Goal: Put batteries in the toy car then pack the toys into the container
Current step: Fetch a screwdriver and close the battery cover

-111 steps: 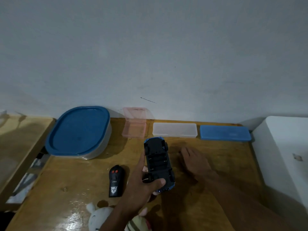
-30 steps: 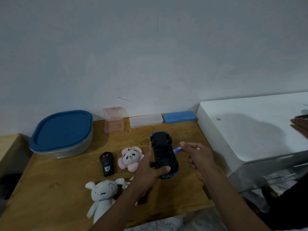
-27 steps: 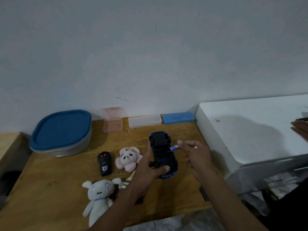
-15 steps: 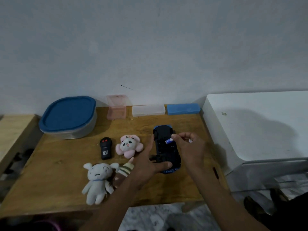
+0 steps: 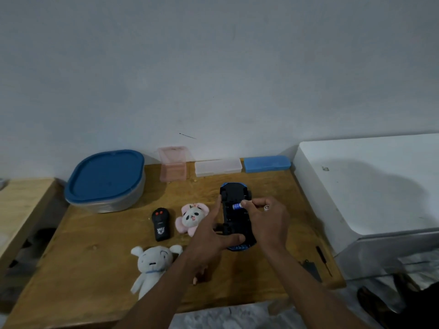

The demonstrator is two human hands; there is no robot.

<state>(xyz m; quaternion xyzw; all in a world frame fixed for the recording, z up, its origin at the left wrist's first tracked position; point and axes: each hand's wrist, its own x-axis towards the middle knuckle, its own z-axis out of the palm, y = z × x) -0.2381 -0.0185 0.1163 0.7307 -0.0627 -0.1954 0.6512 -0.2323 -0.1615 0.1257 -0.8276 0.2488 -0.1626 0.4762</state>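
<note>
The blue toy car (image 5: 234, 193) lies upside down on the wooden table (image 5: 99, 264), its black underside up. My left hand (image 5: 210, 236) grips it along its left side and near end. My right hand (image 5: 267, 220) pinches a small blue and white battery (image 5: 236, 205) and holds it over the middle of the car's underside. A second battery end (image 5: 266, 207) shows between my right fingers. The container (image 5: 105, 180), grey with a blue lid on, stands at the table's back left.
A black remote (image 5: 160, 223), a pink panda plush (image 5: 191, 217) and a white plush (image 5: 152, 264) lie left of the car. Pink (image 5: 172, 167), clear (image 5: 218, 166) and blue (image 5: 267, 163) cases line the wall. A white appliance (image 5: 370, 186) is at right. Small black parts (image 5: 311, 269) lie by my right forearm.
My right hand has carried the battery leftward from beside the car to over its underside. My left hand has kept its hold on the car. The camera has shifted.
</note>
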